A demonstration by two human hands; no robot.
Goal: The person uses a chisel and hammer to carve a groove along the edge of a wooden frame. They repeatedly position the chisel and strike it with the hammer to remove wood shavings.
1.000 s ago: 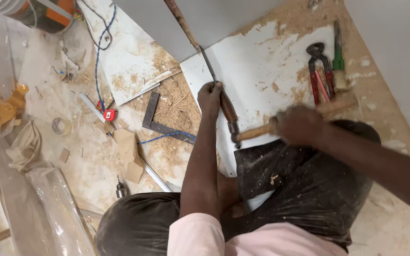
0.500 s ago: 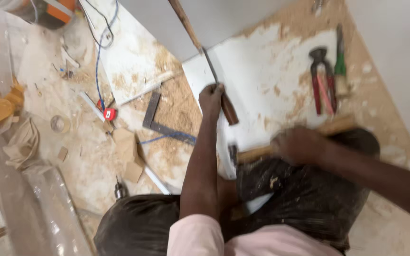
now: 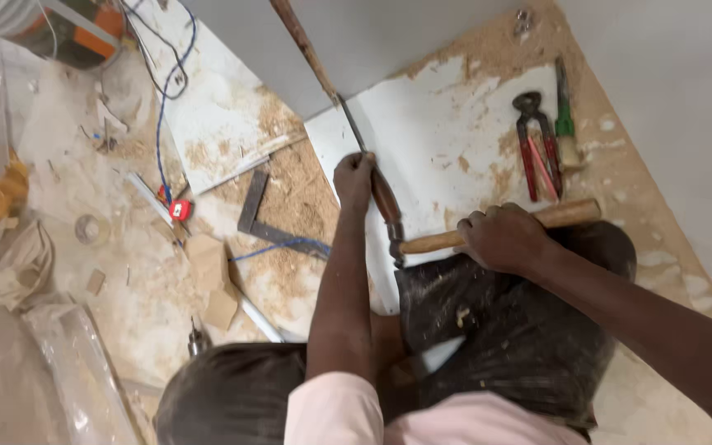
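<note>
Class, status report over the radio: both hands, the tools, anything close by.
Left hand grips chisel. Right hand grips hammer, head at chisel end. Pincers lie clear.

Around you on the sawdust-strewn floor (image 3: 290, 198): a pair of red-handled pincers (image 3: 535, 144) lying just beside a green-handled tool (image 3: 565, 124) at upper right, and a metal try square (image 3: 259, 221) resting in the sawdust at centre left. You also have a blue cable (image 3: 163, 124) running down to a small red object (image 3: 180, 209), some pale wood offcuts (image 3: 212, 276) below the square, crumpled clear plastic sheeting (image 3: 76, 371) at lower left, and an orange and grey power tool (image 3: 76, 29) in the top left corner.
</note>
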